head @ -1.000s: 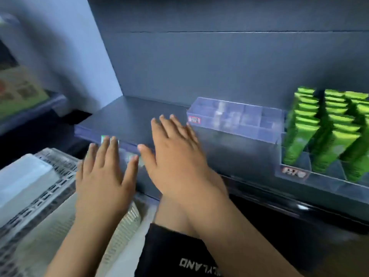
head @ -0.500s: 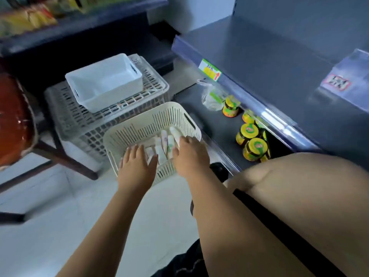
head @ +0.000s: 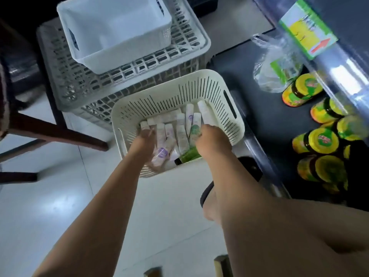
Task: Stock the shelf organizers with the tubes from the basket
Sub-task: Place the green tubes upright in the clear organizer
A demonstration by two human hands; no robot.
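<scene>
**Down on the tiled floor (head: 50, 196): tubes (head: 182, 134) waiting in the basket (head: 229, 100)**

Floor level is where your work is. The tubes lie in the bottom of the cream slotted basket, which appears to sit on the tiles, close against the front of a low shelf (head: 259, 92). Most are white with purple or green marks. They lie loosely side by side, and a few lean up against the far wall.

Your left hand (head: 144, 140) has its fingers down among the tubes on the left side. Your right hand (head: 211, 140) is down on those at the right, by a green-marked one. Both are blurred and their fingertips are hidden, so I cannot tell whether either has closed on a tube.

Expect these to be light, soft-walled and rather slick. They will probably slide over one another and dent if you squeeze hard. Take them round the middle of the body or near the stiffer cap end, several lying parallel if you can. Avoid pinching the flat tail.

Just behind the basket stands a grey slotted crate (head: 139, 76) with a white tub (head: 119, 47) on top. To your right, the dark low shelf carries yellow-lidded jars (head: 323, 140) and a crumpled clear bag (head: 275, 66). A green-and-yellow price tag (head: 307, 31) sits on the edge of the shelf above. Dark wooden legs (head: 60, 132) cross the floor at your left. The organizers are out of view.
</scene>
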